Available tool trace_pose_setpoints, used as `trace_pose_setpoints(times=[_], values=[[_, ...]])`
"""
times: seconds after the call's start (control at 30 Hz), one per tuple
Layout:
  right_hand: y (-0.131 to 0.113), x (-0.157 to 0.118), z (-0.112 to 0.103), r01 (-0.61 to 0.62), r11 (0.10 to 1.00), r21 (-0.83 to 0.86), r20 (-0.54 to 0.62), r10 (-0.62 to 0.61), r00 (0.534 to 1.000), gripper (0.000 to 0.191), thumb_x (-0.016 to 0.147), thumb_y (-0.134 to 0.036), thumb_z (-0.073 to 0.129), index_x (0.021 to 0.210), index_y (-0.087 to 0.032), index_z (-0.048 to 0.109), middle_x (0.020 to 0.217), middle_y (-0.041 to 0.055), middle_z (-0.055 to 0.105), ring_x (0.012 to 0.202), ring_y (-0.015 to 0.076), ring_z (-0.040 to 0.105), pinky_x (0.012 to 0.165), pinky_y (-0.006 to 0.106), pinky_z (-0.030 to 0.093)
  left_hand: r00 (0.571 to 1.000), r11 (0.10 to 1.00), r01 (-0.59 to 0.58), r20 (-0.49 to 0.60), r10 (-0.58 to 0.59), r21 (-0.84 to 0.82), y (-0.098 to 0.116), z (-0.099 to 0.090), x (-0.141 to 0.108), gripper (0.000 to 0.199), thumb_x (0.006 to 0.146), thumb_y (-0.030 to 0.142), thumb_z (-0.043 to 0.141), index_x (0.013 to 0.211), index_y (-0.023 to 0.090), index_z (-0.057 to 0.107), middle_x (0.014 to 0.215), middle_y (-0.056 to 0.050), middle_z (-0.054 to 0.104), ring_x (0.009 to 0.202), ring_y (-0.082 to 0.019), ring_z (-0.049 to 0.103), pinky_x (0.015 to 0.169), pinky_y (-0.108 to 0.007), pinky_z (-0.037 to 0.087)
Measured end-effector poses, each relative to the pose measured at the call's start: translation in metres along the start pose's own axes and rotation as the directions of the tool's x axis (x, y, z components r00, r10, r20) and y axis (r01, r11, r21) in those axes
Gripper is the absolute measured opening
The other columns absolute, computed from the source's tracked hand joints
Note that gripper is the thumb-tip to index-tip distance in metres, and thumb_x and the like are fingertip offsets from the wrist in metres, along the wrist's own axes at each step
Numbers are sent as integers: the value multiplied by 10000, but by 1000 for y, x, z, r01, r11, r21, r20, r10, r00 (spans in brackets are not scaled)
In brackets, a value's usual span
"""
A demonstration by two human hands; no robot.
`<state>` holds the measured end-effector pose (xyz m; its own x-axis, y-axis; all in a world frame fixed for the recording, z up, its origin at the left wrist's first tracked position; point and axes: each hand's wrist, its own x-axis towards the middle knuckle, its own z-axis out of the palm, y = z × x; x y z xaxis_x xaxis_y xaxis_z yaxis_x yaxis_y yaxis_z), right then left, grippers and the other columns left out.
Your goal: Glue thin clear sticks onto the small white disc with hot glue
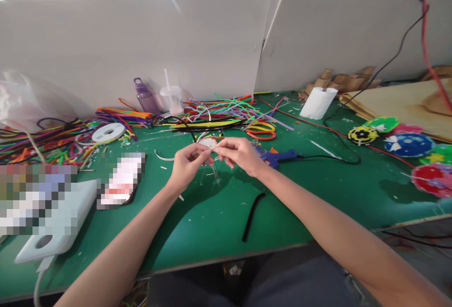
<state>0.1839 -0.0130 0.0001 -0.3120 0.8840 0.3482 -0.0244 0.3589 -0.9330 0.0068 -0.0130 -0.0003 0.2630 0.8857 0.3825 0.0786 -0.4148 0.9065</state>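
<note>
My left hand (190, 163) and my right hand (240, 154) meet fingertip to fingertip over the middle of the green table. Both are closed in a pinch, and what lies between the fingertips is too small and too covered to name. Just behind the fingers shows a white round piece (207, 142), partly hidden. Several thin, shiny wires (216, 177) lie below the fingertips. A blue glue gun (280, 157) rests beside my right hand, partly behind it. Nearer the front edge is a short black pipe cleaner (253, 217).
Coloured pipe cleaners (226, 111) are heaped behind my hands, near orange-handled scissors (261, 131). A purple bottle (146, 97) and a lidded cup (172, 100) stand there. Leftward are a white spool (108, 133), a phone (123, 180) and a power bank (67, 222). Pom-pom-like decorations (409, 146) lie right.
</note>
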Motion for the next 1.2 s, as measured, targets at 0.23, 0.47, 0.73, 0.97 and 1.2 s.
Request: trace_pose_setpoints(times=[0.23,0.47,0.73,0.97,1.2], values=[[2,0,1,-14,998,56,-26,16,1000,166,805,-295,591,732,-147,604,610,-27,558,366,40,443,362,192,316,1000,1000,-21,-6,21,9,2,1,-1,184,803,329,630,782,146,637,644,-34,686,594,-141,628,573,-246,459],[4,1,0,-12,999,50,-11,12,1000,156,793,-298,602,748,-148,604,606,-30,561,373,42,446,367,190,327,1000,1000,-12,-6,13,8,1,2,-1,188,800,334,631,784,146,630,642,-35,687,594,-145,632,573,-249,459],[-1,-2,3,73,992,-104,-148,-88,985,168,805,-310,587,742,-157,616,611,-16,562,425,66,460,433,220,373,1000,1000,10,-23,-10,3,3,3,-1,202,800,341,631,769,143,618,635,-38,688,582,-141,631,569,-243,454],[-7,-3,5,46,986,-159,-111,-64,992,156,795,-288,586,715,-158,617,593,-13,554,414,67,441,421,221,343,1000,1000,15,-20,-15,1,2,2,0,217,790,356,638,767,141,618,633,-36,685,583,-144,637,571,-247,473],[-9,-3,5,71,974,-217,-113,-97,989,161,784,-274,589,680,-156,619,550,-21,519,468,78,430,460,216,335,1000,1000,13,-22,-13,7,1,3,0,219,789,354,643,769,138,616,633,-39,687,581,-147,642,564,-248,478]])
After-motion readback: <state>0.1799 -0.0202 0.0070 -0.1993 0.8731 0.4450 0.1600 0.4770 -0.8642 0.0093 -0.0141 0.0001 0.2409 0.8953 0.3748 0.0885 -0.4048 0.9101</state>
